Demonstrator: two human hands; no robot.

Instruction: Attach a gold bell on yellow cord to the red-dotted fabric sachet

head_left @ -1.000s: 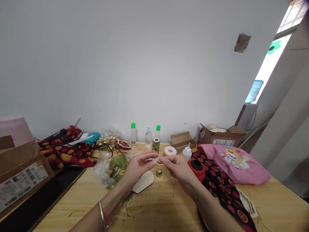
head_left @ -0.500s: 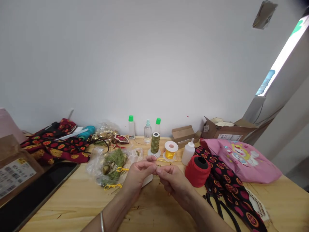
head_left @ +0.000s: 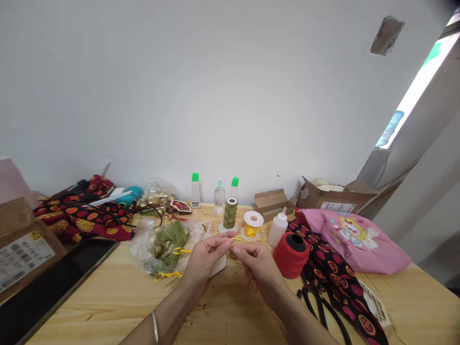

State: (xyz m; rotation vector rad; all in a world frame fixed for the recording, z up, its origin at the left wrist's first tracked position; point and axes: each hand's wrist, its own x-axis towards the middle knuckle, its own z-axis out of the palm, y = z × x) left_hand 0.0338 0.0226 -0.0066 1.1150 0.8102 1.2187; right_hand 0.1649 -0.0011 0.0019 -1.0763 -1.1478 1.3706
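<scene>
Two hands meet at their fingertips on the near side of the olive thread spool (head_left: 230,213), taken as reference for all positions. Left hand (head_left: 210,251): thumb and forefinger closed in a pinch. Right hand (head_left: 253,261): same pinch, other fingers curled under, presumably to keep them out of the way. Whatever sits between the tips is too fine to resolve; cannot tell whether it is thread. Tip-to-tip posture suggests something small needing control from both sides. Yellow cord (head_left: 239,238) lies just nearer than the reference, beyond the fingertips, and a small gold piece (head_left: 233,256), partly hidden, shows below them, nearer again; both probably there for easy reach. White card (head_left: 219,267): near side, slightly left, mostly covered by the left hand. Yellow spool (head_left: 251,230): just right of reference, standing on its flange, likely so that cord pays off freely. Squeeze bottle (head_left: 278,229): farther right, upright, nozzle up, which should keep its contents from leaking. Red thread cone (head_left: 293,256): right and nearer; black shears (head_left: 319,306) nearer still, handles toward the wearer, convenient for pickup. Plastic bag (head_left: 140,242) with green tassels (head_left: 172,235): left of reference, perhaps set aside to leave working room.
</scene>
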